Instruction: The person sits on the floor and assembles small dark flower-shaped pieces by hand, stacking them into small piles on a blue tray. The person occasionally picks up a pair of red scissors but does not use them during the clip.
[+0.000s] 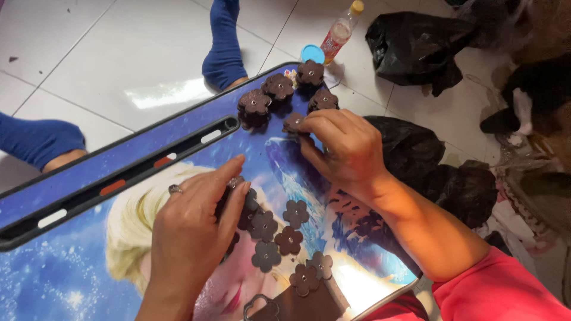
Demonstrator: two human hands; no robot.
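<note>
White glossy floor tiles (119, 59) surround a flat blue printed board (71, 261) with a black slotted edge, and on this board all the work lies. Dark brown flower-shaped cutouts (279, 232), matte like leather and each pierced by a small centre hole, lie loose in a cluster near the board's middle. The left hand (190, 238), wearing a ring, rests over the cluster's left side with fingers curled down, its fingertips pressing on a small pile of flowers; whether it actually pinches one I cannot tell. The right hand (345, 148) sits toward the board's far corner, fingers bent and closed on a single flower piece (293, 123) at its fingertips. Just beyond that piece, neat stacks of flowers (279, 89) stand in a curve along the board's far corner. Off the board past that corner stand a small clear bottle (339, 30) with a yellow cap and a blue lid (312, 53). Crumpled black plastic bags (410, 53) lie right of the board, and blue-socked feet (223, 47) left of the stacks.
</note>
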